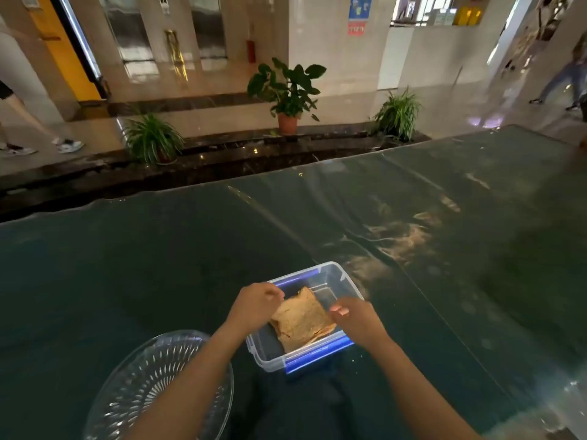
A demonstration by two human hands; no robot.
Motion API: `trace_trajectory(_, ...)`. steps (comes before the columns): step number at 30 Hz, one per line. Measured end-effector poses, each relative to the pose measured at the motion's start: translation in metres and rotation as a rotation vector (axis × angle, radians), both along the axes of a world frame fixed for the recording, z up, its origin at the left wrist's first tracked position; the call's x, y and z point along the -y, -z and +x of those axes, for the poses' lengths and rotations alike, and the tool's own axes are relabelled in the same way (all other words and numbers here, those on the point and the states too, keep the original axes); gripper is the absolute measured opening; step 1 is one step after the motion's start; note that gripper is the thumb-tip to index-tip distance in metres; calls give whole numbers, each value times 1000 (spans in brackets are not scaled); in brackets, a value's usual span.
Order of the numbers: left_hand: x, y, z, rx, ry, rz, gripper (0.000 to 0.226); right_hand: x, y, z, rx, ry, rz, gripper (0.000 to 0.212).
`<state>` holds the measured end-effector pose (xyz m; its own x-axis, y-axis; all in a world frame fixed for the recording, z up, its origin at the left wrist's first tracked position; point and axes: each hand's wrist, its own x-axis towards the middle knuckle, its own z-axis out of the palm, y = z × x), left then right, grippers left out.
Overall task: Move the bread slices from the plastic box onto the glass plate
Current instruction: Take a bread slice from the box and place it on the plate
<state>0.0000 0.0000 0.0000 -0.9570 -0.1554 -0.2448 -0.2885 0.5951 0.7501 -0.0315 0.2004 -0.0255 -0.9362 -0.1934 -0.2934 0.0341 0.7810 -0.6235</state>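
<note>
A clear plastic box (336, 277) with blue clips sits on the dark green table near its front edge. Inside it lie toasted brown bread slices (301, 319), stacked and tilted. My left hand (254, 304) pinches the left edge of the top slice. My right hand (355, 315) grips its right edge. Both hands are over the box. The ribbed glass plate (127, 385) stands to the left of the box, close to me; my left forearm crosses over its right part. Nothing lies on the visible part of the plate.
The green table (127, 265) is covered by a clear sheet with creases and pale smears (403, 239) to the right beyond the box. Past the far edge are potted plants (287, 93), a dark ledge and a hall with people walking.
</note>
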Motion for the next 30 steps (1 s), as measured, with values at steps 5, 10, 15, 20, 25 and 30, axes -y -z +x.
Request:
trace_trajectory(5, -18, 36, -20, 16, 6, -126, 32, 5, 28, -9, -25, 0, 226, 32)
trace_trajectory(10, -31, 69, -43, 49, 89, -322, 43, 11, 49, -24, -72, -130, 525, 34)
trace_trajectory(15, -30, 88, -59, 112, 140, -393, 42, 17, 60, -33, 40, -109, 508, 36)
trace_trajectory(20, -30, 97, -66, 133, 152, -396, 36, 20, 66, -40, 77, -110, 487, 34)
trace_trajectory(25, -31, 101, -71, 104, 121, -374, 33, 19, 68, -43, 122, -65, 387, 37)
trace_trajectory(30, -30, 103, -74, 92, 84, -305, 27, 17, 70, -43, 98, -44, 343, 33)
